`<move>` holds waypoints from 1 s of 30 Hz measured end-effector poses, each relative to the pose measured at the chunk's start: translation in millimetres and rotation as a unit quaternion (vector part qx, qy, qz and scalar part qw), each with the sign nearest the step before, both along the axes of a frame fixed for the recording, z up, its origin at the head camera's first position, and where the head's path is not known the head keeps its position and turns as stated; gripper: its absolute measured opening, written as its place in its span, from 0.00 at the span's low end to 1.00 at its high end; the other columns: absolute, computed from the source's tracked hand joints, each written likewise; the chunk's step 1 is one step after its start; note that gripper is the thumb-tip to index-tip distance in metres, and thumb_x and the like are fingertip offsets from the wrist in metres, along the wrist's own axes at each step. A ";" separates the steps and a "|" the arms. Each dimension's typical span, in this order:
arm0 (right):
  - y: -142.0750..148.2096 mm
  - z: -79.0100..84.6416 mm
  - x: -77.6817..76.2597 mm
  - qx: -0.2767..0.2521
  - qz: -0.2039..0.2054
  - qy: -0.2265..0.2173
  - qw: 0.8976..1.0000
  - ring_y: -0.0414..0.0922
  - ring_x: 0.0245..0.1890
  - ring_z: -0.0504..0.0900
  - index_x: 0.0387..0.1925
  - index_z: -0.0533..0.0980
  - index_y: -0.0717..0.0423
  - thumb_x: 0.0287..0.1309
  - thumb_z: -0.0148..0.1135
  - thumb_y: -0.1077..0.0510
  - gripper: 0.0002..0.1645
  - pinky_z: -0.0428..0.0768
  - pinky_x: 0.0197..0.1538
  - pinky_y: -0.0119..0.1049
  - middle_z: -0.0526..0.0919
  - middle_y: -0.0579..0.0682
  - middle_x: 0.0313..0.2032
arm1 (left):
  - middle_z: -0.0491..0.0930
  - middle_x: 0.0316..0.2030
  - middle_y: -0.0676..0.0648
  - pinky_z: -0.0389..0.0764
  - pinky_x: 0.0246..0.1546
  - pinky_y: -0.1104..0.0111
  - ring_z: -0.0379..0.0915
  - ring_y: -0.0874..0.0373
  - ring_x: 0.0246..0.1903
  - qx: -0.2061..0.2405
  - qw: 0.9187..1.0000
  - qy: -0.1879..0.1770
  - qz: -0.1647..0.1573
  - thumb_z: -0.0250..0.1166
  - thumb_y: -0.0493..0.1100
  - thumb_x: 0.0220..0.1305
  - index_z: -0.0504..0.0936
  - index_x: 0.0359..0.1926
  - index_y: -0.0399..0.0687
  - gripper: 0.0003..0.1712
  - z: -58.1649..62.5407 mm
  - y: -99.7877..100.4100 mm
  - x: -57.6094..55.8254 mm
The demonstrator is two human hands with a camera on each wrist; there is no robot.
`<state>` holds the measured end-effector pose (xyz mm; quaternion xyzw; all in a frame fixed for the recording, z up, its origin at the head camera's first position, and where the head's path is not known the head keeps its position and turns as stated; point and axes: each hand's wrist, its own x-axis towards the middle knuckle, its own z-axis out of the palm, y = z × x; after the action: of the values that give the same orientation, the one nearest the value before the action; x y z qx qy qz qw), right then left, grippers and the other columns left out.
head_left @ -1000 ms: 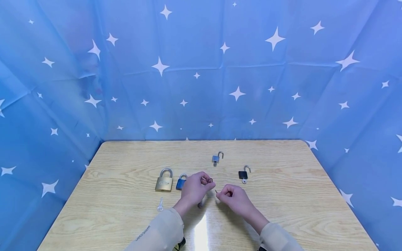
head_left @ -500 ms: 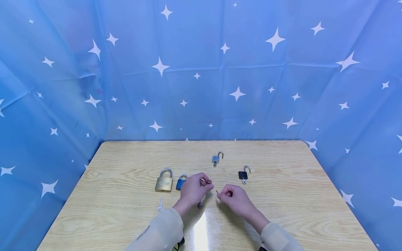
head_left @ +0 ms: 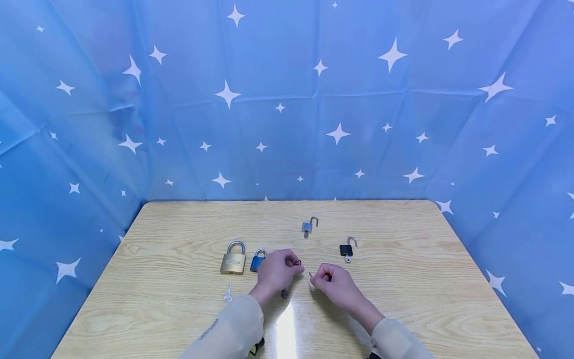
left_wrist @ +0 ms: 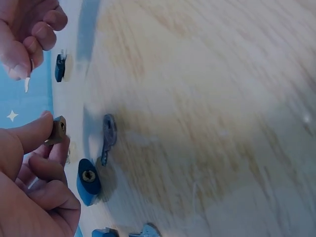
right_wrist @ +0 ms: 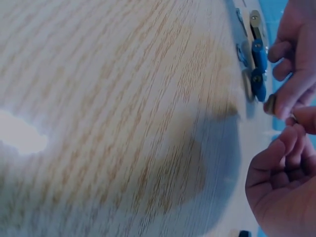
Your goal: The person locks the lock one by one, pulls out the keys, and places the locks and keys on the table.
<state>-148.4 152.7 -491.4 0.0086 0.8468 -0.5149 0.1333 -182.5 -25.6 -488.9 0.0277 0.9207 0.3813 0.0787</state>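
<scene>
My left hand [head_left: 275, 271] holds a small brass padlock [left_wrist: 59, 129] between thumb and fingers, its keyhole face showing in the left wrist view. The shackle shows at the fingertips in the head view. Across a short gap, my right hand [head_left: 334, 285] pinches a small key [left_wrist: 27, 85]; its thin blade sticks out towards the left hand, and its bow is hidden by the fingers. Under the left hand, a dark key [left_wrist: 109, 134] lies on the table beside a blue padlock [left_wrist: 88, 181], which the hand covers in the head view.
Left of the hands lie a large brass padlock [head_left: 232, 263], another blue padlock [head_left: 255, 264] and a silver key [head_left: 227, 294]. Farther back, a silver padlock [head_left: 307, 227] and a black padlock [head_left: 346, 250] have raised shackles and keys inserted. A starry blue curtain [head_left: 287, 124] surrounds the table [head_left: 426, 259].
My left hand has lowered slightly, and the padlock's shackle at its fingertips has dipped a little with it. My right hand stays almost still with the key.
</scene>
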 end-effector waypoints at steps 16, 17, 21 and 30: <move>-2.8 -0.9 2.4 0.004 0.003 -0.006 1.000 0.38 0.22 0.67 0.26 0.75 0.56 0.55 0.66 0.57 0.09 0.67 0.25 0.29 0.70 0.43 0.20 | 0.75 0.21 0.61 0.65 0.26 0.70 0.68 0.65 0.23 -0.057 0.997 0.042 0.015 0.74 0.52 0.52 0.80 0.25 0.60 0.10 -12.9 8.0 -2.7; -3.2 -0.4 2.8 0.005 0.004 -0.004 1.000 0.38 0.22 0.67 0.26 0.75 0.56 0.55 0.66 0.57 0.09 0.67 0.25 0.29 0.70 0.43 0.20 | 0.75 0.21 0.61 0.65 0.26 0.69 0.68 0.65 0.23 -0.061 0.997 0.043 0.017 0.74 0.52 0.52 0.80 0.25 0.60 0.10 -13.5 8.2 -3.2; -6.1 0.5 4.1 0.008 0.004 -0.001 1.000 0.37 0.21 0.67 0.25 0.75 0.56 0.54 0.67 0.57 0.10 0.67 0.24 0.29 0.70 0.42 0.19 | 0.75 0.21 0.60 0.66 0.25 0.69 0.68 0.64 0.23 -0.076 0.996 0.051 0.021 0.74 0.51 0.51 0.79 0.25 0.59 0.10 -14.8 8.8 -4.5; -20.9 0.0 8.5 0.076 0.002 0.027 0.997 0.38 0.20 0.67 0.20 0.77 0.55 0.50 0.69 0.55 0.11 0.66 0.26 0.31 0.71 0.40 0.15 | 0.76 0.22 0.57 0.66 0.22 0.66 0.69 0.60 0.22 -0.118 0.992 0.050 0.010 0.73 0.52 0.51 0.79 0.31 0.55 0.12 -13.5 11.0 -6.2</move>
<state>-139.9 131.8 -491.4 0.0035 0.8869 -0.4485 0.1105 -188.7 -14.5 -502.4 0.0283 0.9623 0.2688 0.0320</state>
